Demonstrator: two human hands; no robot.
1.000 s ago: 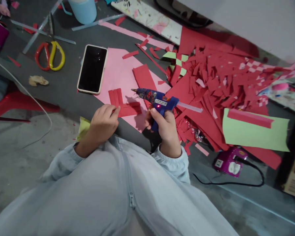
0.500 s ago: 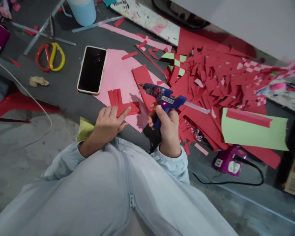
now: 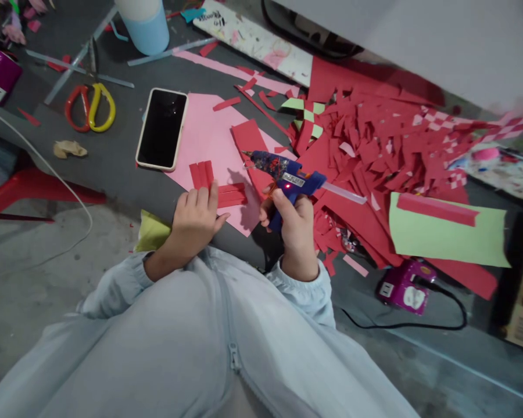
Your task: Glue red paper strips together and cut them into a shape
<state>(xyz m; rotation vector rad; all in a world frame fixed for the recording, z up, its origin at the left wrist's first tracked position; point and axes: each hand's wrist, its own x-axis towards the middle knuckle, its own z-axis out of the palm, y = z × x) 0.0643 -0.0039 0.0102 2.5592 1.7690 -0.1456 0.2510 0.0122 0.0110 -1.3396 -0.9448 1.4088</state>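
The right hand [image 3: 297, 232] is wrapped around the handle of a blue glue gun [image 3: 294, 179], thumb along its side, nozzle pointing over the pink paper [image 3: 203, 125]. Whether the trigger is squeezed cannot be told. The gun should feel light and rigid, perhaps a little top-heavy; the handle is the place to hold it. A red light shows on its body, so the nozzle is probably hot and best kept off the fingers. The clear glue stick [image 3: 345, 193] poking out behind looks firm but somewhat bendy, a poor grip.

The left hand [image 3: 194, 220] is open and palm down, holding nothing in a closed grip, its fingertips on the folded red strips [image 3: 232, 196] that form a corner on the pink paper, near the table's front edge. These strips look very light, with some stiffness along the folds, yet easily creased or pushed askew. A flat fingertip would steady them; a gentle pinch at an outer end would suit lifting.

The pink paper beneath is thin and wide, likely to bow if raised by one corner. Beside it, the phone [image 3: 163, 129] seems heavier, smooth and rigid, best taken by its long edges
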